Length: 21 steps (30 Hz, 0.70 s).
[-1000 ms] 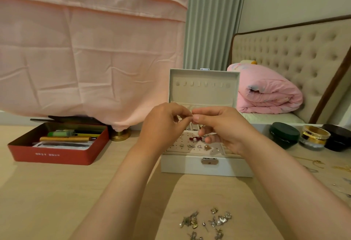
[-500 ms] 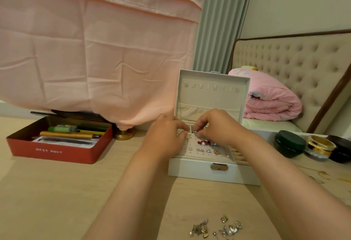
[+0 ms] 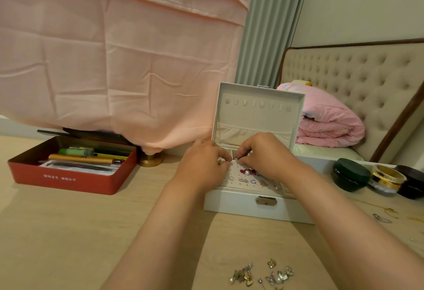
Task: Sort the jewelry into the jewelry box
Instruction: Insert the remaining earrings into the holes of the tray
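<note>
A white jewelry box (image 3: pixel 241 208) stands open on the wooden table, lid upright. Its perforated earring panel (image 3: pixel 246 177) holds several small earrings, among them a red piece with a pearl. Both my hands are down over the back of this panel. My left hand (image 3: pixel 204 166) has its fingers curled, pinching a small metal piece at its fingertips. My right hand (image 3: pixel 263 154) pinches a small silver earring (image 3: pixel 236 158) right against the panel. A loose pile of earrings (image 3: pixel 261 274) lies on the table near the front edge.
A red tin (image 3: pixel 68 182) with pens and papers sits at the left. A dark green jar (image 3: pixel 350 175), a gold-rimmed jar (image 3: pixel 385 179) and a dark lid (image 3: pixel 413 184) stand at the right, with thin chains (image 3: pixel 383 216) beside them. A pink cloth hangs behind.
Both hands have come down from in front of the lid to the earring panel, still pinching small pieces. The view has shifted slightly left.
</note>
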Motion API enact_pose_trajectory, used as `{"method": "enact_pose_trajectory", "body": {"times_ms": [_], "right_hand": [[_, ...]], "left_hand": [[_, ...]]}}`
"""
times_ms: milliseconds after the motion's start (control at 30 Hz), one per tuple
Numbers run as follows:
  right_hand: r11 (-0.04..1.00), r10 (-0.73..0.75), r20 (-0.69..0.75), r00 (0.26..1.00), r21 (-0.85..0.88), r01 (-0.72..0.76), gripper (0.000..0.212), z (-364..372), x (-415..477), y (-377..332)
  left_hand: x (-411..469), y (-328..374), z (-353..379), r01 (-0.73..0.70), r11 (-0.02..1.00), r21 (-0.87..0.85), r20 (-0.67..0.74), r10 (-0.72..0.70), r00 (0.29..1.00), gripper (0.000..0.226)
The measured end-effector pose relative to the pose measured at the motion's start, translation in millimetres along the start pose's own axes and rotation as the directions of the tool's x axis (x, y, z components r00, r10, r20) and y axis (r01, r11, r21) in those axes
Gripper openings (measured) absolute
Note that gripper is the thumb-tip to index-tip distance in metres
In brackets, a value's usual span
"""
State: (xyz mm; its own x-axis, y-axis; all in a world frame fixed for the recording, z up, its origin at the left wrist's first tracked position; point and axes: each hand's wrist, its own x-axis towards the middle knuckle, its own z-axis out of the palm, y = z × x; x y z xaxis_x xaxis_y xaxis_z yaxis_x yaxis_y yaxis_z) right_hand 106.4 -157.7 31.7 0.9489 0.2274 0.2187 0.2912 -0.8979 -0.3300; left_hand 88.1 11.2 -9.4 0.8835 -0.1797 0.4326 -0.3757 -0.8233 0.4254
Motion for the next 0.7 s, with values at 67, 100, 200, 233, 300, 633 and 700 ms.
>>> {"method": "enact_pose_trajectory", "body": {"times_ms": [67,100,200,233,300,633,700], "right_hand": [[0.999,0.004,-0.005,1.0,-0.034,-0.004,0.018,0.1,-0.4,-0.4],[0.999,0.002,-0.008,1.0,-0.052,-0.002,0.017,-0.3,-0.9,-0.2],[0.995,-0.014,-0.019,1.0,-0.104,0.012,0.014,-2.0,-1.2,1.7],[0.993,-0.02,-0.022,1.0,-0.114,0.017,0.014,-2.3,-1.2,2.4],[0.993,-0.027,-0.016,1.0,-0.117,0.025,0.014,-3.2,-0.8,2.7],[0.979,-0.075,0.032,0.997,-0.186,0.079,0.015,-5.6,-0.7,-2.5],[0.973,-0.081,0.073,0.994,-0.212,0.094,0.016,-7.8,-1.3,-3.0]], "left_hand": [[0.1,0.2,0.2,-0.003,1.0,0.006,0.0,0.003,1.0,0.024],[0.1,0.2,0.2,-0.004,1.0,0.008,0.001,0.004,1.0,0.024],[0.2,0.5,0.1,0.002,1.0,0.01,-0.002,-0.002,1.0,0.024],[0.2,0.5,0.0,0.003,1.0,0.01,-0.002,-0.003,1.0,0.024],[0.5,0.7,-0.1,0.002,1.0,0.013,-0.001,-0.002,1.0,0.024],[1.2,0.9,0.6,-0.001,0.999,0.037,-0.003,0.001,1.0,0.024],[1.3,0.4,1.6,-0.001,0.999,0.054,-0.021,0.002,1.0,0.024]]}}
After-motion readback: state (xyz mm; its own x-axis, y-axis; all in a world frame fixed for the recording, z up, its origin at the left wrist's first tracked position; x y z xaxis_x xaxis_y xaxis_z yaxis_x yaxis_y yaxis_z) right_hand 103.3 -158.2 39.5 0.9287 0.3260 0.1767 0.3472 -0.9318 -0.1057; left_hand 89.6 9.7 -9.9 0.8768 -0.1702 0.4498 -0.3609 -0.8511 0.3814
